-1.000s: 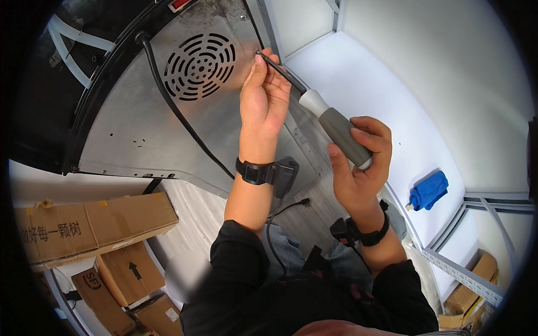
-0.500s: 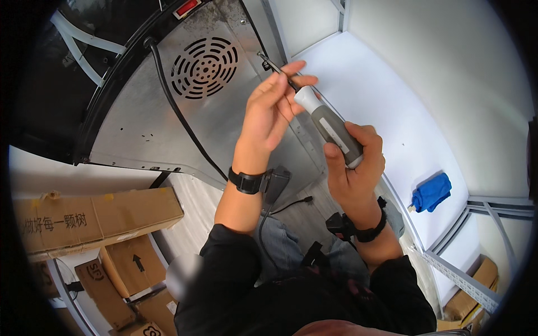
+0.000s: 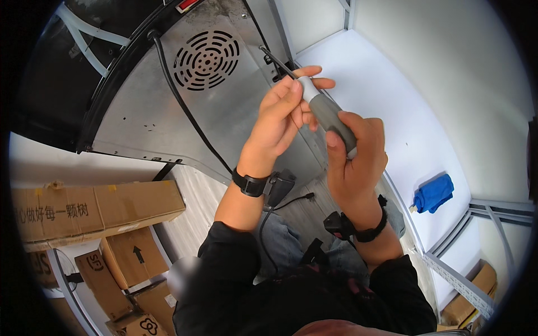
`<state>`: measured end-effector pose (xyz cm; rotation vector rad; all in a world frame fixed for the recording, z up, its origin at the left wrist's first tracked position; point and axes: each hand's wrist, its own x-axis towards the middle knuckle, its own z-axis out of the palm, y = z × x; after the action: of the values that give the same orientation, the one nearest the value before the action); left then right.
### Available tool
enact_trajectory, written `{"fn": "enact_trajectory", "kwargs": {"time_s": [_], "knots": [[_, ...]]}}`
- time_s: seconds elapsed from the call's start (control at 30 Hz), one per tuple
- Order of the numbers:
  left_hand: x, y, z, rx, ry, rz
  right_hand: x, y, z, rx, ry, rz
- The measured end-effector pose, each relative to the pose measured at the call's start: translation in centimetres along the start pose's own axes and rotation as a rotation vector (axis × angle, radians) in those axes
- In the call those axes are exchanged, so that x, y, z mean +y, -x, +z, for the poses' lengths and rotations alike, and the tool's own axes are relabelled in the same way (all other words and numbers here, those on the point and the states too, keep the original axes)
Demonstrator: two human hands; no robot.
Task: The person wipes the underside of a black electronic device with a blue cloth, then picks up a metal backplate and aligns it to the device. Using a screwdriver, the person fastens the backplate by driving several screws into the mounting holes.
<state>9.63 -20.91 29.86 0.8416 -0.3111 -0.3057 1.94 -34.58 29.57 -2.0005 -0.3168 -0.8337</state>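
A screwdriver (image 3: 330,115) with a grey handle and a white collar slants up and left. Its tip meets the edge of a bare metal panel (image 3: 131,109), where a small screw head seems to sit. My right hand (image 3: 358,159) wraps round the rear of the handle, thumb along its side. At the front, my left hand (image 3: 280,112) pinches the white collar between thumb and fingers, with two fingertips reaching past behind it. The panel belongs to a large black-sided appliance and has a round slotted vent (image 3: 207,61) left of the tip.
A black power cord (image 3: 185,106) hangs across the panel. On the white shelf (image 3: 381,84) at right lies a blue cloth-like bundle (image 3: 433,193). Cardboard boxes (image 3: 131,207) are stacked at lower left. A loose cable plug (image 3: 308,196) lies near my legs.
My left hand has shifted right, from the shaft to the collar. The handle has turned, so its pale label no longer shows. My right hand stays on the handle.
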Motion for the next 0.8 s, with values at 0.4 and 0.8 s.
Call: {"fn": "enact_trajectory", "kwargs": {"time_s": [0.4,0.8], "knots": [[-1.5,-0.4,-1.1,0.075,0.163,-0.049,0.7,-0.4,0.8,0.111,0.037,-0.157],[-2.0,-0.4,-2.5,0.104,0.071,0.032,0.7,-0.7,0.9,0.126,-0.014,-0.155]]}}
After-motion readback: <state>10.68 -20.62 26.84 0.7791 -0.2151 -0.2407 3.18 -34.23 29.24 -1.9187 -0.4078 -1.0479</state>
